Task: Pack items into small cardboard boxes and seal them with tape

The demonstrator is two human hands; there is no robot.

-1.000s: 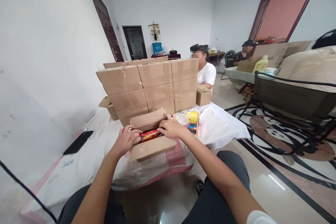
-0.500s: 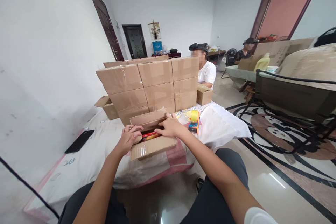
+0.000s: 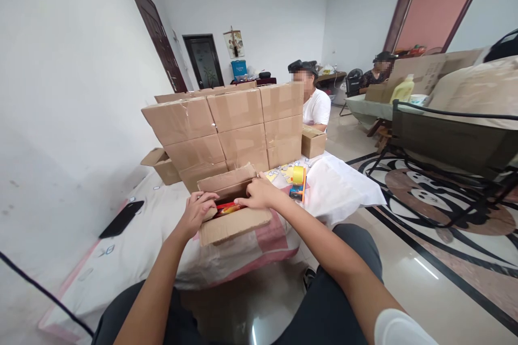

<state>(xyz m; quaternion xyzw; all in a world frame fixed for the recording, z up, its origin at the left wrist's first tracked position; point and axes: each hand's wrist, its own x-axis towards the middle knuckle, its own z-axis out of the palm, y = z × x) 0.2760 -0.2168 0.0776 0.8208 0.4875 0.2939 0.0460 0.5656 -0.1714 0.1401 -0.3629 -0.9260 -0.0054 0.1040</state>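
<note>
At the left of the frame a black phone lies on the white sheet of the bed, well apart from the work, with bare sheet between it and the open cardboard box at frame centre. The box sits near the bed's front edge; its near flap hangs toward the person and its far flap stands up, just in front of a wall of stacked taped cartons that closes off the room behind. Inside, only a strip of red and yellow packets shows between the hands. The left hand rests with fingers curled over the box's left rim, touching the cardboard; the right hand lies fingers together, pressed down on the box's far right edge. Right of it a yellow tape dispenser lies beside white sheets. Compared with a second ago, both hands have closed in and less of the packets shows.
</note>
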